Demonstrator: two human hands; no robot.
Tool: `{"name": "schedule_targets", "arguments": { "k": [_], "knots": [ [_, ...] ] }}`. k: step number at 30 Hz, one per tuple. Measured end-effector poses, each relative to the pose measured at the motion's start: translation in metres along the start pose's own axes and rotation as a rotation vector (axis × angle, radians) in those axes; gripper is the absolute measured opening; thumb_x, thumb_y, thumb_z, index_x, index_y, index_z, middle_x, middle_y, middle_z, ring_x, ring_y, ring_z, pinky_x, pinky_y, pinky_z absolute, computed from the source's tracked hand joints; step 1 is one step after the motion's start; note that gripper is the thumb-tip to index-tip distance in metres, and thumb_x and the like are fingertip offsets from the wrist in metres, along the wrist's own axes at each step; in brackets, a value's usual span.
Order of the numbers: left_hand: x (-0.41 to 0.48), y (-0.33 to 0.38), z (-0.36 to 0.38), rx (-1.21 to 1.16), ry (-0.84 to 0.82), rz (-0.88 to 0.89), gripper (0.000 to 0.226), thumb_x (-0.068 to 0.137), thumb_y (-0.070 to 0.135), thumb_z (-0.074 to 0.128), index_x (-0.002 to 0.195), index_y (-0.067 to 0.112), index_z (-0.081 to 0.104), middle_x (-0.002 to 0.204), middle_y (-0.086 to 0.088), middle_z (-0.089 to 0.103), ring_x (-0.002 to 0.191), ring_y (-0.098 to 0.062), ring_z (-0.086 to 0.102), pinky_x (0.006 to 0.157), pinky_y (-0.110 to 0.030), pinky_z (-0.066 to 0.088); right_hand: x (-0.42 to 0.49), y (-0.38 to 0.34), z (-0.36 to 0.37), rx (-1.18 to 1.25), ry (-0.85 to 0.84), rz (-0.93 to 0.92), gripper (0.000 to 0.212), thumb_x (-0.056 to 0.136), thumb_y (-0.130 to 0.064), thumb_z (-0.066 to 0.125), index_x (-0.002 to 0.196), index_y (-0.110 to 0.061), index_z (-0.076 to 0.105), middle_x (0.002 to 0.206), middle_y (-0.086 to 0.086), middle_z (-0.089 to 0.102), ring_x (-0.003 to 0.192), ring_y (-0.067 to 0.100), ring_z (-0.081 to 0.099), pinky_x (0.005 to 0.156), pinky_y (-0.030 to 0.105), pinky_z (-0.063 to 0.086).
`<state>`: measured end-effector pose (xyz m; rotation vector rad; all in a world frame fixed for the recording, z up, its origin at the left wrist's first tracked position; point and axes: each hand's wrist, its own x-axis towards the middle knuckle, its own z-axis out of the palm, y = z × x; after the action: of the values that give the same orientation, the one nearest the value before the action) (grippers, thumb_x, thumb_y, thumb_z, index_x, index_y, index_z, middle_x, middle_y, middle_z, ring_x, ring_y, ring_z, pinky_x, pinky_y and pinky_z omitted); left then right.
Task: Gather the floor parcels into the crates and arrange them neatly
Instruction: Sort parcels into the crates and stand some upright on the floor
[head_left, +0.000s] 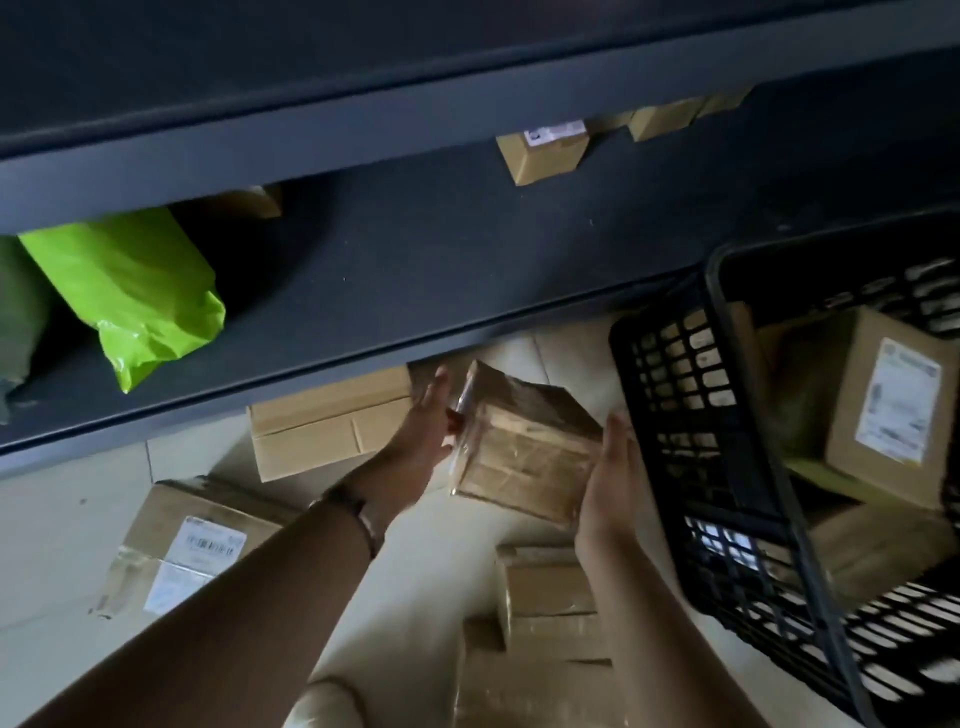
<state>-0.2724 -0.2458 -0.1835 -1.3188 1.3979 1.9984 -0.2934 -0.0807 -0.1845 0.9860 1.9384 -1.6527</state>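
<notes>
A tape-wrapped cardboard parcel (524, 447) hangs tilted above the floor, carried between my two hands. My left hand (423, 434) presses its left side with straight fingers reaching past the top edge. Flat against the right side lies my right hand (608, 483). Just right of the parcel stands a black lattice crate (670, 395); inside it is a labelled brown box (883, 395) on other parcels. On the pale floor lie a plain carton (322, 426) partly under the shelf, a labelled box (182, 545) at the left, and taped parcels (550, 592) below my hands.
A dark metal shelf unit (415, 249) spans the upper view, its lower board overhanging the floor cartons. A bright green plastic bag (135, 291) lies on it at the left, and small brown boxes (543, 153) sit at the back.
</notes>
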Motion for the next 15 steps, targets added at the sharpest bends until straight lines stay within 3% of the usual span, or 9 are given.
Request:
{"name": "schedule_targets", "arguments": {
  "k": [2, 3, 5, 7, 8, 10, 13, 15],
  "knots": [
    [-0.016, 0.004, -0.006, 0.006, -0.032, 0.025, 0.024, 0.100, 0.026, 0.047, 0.087, 0.016, 0.065, 0.076, -0.002, 0.060, 0.077, -0.016, 0.057, 0.088, -0.031, 0.042, -0.020, -0.011, -0.009, 0.031, -0.002, -0.074, 0.032, 0.071, -0.055, 0.064, 0.088, -0.030, 0.055, 0.096, 0.003, 0.060, 0.089, 0.024, 0.059, 0.089, 0.049, 0.051],
    [-0.022, 0.005, -0.007, 0.010, -0.036, 0.033, 0.021, 0.099, 0.017, 0.049, 0.084, 0.016, 0.065, 0.072, 0.002, 0.061, 0.073, -0.012, 0.058, 0.081, -0.028, 0.040, -0.028, -0.017, -0.014, 0.035, 0.001, -0.104, 0.032, 0.062, -0.047, 0.065, 0.083, -0.025, 0.054, 0.088, 0.004, 0.057, 0.085, 0.025, 0.056, 0.085, 0.052, 0.050],
    [-0.037, 0.007, -0.014, -0.012, -0.050, 0.064, 0.016, 0.099, 0.013, 0.051, 0.105, 0.015, 0.065, 0.094, 0.004, 0.067, 0.090, -0.007, 0.063, 0.082, -0.026, 0.041, -0.039, -0.032, -0.021, 0.086, -0.024, -0.170, 0.024, 0.058, -0.032, 0.063, 0.076, -0.022, 0.052, 0.079, 0.000, 0.055, 0.079, 0.023, 0.050, 0.078, 0.049, 0.045],
    [-0.053, 0.016, -0.018, -0.014, -0.094, 0.077, 0.042, 0.096, 0.037, 0.057, 0.134, 0.021, 0.051, 0.124, 0.002, 0.059, 0.119, -0.015, 0.055, 0.092, -0.031, 0.042, -0.050, -0.051, -0.027, 0.081, -0.060, -0.258, 0.014, 0.062, -0.019, 0.058, 0.072, -0.022, 0.050, 0.069, -0.008, 0.052, 0.074, 0.019, 0.047, 0.073, 0.041, 0.038],
    [-0.058, 0.020, -0.021, 0.007, -0.143, 0.042, 0.054, 0.090, 0.053, 0.057, 0.136, 0.027, 0.049, 0.127, 0.003, 0.061, 0.122, -0.016, 0.055, 0.096, -0.032, 0.042, -0.053, -0.057, -0.031, 0.058, -0.087, -0.301, 0.014, 0.064, -0.015, 0.057, 0.075, -0.022, 0.051, 0.066, -0.012, 0.053, 0.071, 0.014, 0.049, 0.073, 0.038, 0.037],
    [-0.078, 0.033, -0.015, 0.032, -0.284, -0.001, 0.058, 0.086, 0.065, 0.052, 0.130, 0.027, 0.056, 0.111, 0.000, 0.071, 0.108, -0.013, 0.066, 0.097, -0.033, 0.047, -0.064, -0.070, -0.040, -0.009, -0.151, -0.360, 0.024, 0.073, -0.011, 0.056, 0.092, -0.025, 0.054, 0.081, -0.018, 0.061, 0.075, 0.002, 0.056, 0.074, 0.033, 0.044],
    [-0.113, 0.053, 0.004, 0.006, -0.318, 0.100, 0.065, 0.085, 0.062, 0.055, 0.128, 0.013, 0.055, 0.118, -0.010, 0.069, 0.110, -0.023, 0.066, 0.097, -0.041, 0.049, -0.087, -0.093, -0.048, -0.232, -0.258, -0.417, 0.035, 0.082, -0.019, 0.052, 0.110, -0.039, 0.052, 0.112, -0.015, 0.051, 0.107, -0.004, 0.050, 0.087, 0.016, 0.043],
    [-0.135, 0.066, 0.014, 0.016, -0.276, 0.254, 0.060, 0.099, 0.056, 0.032, 0.116, 0.007, 0.063, 0.105, -0.008, 0.074, 0.102, -0.021, 0.069, 0.088, -0.033, 0.051, -0.098, -0.109, -0.057, -0.196, -0.382, -0.305, 0.023, 0.091, -0.026, 0.051, 0.111, -0.038, 0.055, 0.113, -0.015, 0.058, 0.115, 0.002, 0.055, 0.083, 0.010, 0.044]
  ]
}}
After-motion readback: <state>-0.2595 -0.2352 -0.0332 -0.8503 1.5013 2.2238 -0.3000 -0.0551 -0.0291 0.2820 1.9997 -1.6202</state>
